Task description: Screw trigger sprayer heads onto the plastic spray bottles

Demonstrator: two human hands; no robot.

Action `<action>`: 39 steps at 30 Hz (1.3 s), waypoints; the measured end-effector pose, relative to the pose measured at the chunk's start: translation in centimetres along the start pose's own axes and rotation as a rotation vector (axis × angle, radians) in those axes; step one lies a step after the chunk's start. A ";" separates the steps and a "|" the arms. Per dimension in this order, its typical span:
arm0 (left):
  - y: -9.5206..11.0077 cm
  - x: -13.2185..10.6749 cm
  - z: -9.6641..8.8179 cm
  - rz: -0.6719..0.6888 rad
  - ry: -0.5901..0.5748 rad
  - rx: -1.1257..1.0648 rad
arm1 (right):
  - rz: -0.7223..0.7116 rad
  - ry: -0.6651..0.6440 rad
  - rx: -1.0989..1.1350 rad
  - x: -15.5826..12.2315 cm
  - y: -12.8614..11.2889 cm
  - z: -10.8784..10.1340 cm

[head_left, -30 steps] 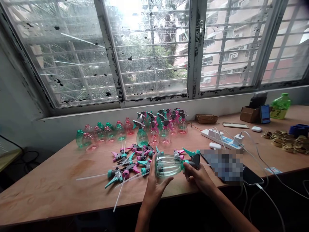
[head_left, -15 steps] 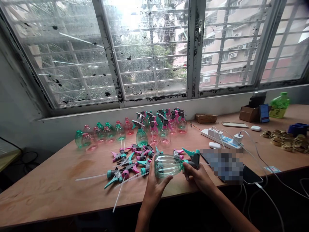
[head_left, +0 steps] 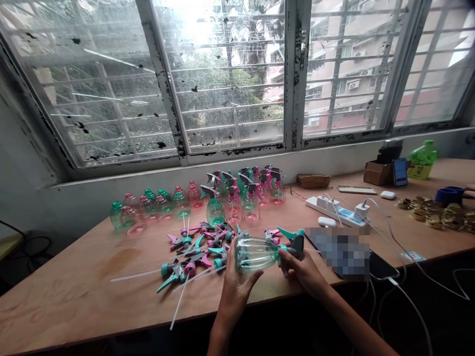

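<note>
A clear green spray bottle [head_left: 256, 253] lies on its side in the air above the wooden table's [head_left: 81, 287] front edge. My left hand [head_left: 233, 291] is wrapped round its body from below. My right hand [head_left: 301, 269] grips its neck, where a teal and black trigger head [head_left: 293, 240] sits. Just left of the bottle lies a heap of loose pink and teal trigger heads [head_left: 200, 247] with long white dip tubes.
Capless bottles [head_left: 152, 207] and bottles with spray heads [head_left: 245, 195] stand in rows under the window. To the right are a power strip [head_left: 341, 211] with cables, a phone [head_left: 382, 271], a cardboard box [head_left: 374, 173], a green bottle [head_left: 421, 159] and gold rings [head_left: 434, 215].
The hands and the bottle hold nearly the same pose. The whole view has drifted a little to the left and up as my head moved.
</note>
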State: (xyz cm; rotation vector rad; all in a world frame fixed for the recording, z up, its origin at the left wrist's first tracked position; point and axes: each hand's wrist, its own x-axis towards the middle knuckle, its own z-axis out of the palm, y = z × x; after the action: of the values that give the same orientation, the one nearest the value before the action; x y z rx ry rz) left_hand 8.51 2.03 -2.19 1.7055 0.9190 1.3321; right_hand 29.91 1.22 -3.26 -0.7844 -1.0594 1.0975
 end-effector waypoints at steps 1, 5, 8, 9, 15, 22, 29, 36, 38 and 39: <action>0.0 0.1 0.0 0.007 0.001 0.016 | 0.000 -0.003 -0.004 0.0 0.0 0.0; 0.1 0.1 0.2 0.076 0.041 0.173 | -0.009 0.014 -0.010 -0.1 -0.3 0.2; -0.1 -0.5 0.8 0.124 0.115 0.367 | -0.018 0.043 -0.014 -0.1 -0.6 0.4; -0.2 -0.9 1.1 0.132 0.141 0.431 | -0.018 0.048 -0.019 -0.1 -0.6 0.4; -0.2 -2.1 1.3 0.111 0.185 0.574 | 0.011 0.041 -0.031 -0.1 -0.8 0.5; 0.1 -1.7 0.6 0.022 0.147 0.459 | 0.009 0.027 -0.068 -0.1 -0.6 0.4; -0.5 -1.7 0.6 0.071 0.182 0.435 | 0.017 0.012 -0.124 -0.1 -0.4 0.2; 0.1 -1.7 0.6 0.059 0.191 0.385 | 0.025 0.023 -0.131 -0.2 -0.7 0.4; 0.0 -1.7 0.6 0.076 0.197 0.371 | 0.034 0.028 -0.132 -0.2 -0.7 0.4; -0.1 -1.7 0.6 0.080 0.199 0.373 | 0.035 0.027 -0.132 -0.1 -0.7 0.3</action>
State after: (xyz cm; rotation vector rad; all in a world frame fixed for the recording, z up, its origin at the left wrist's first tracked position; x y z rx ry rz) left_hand 8.78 0.50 -3.05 1.9275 1.2906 1.4725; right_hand 29.80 0.87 -2.55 -0.9233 -1.1068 1.0519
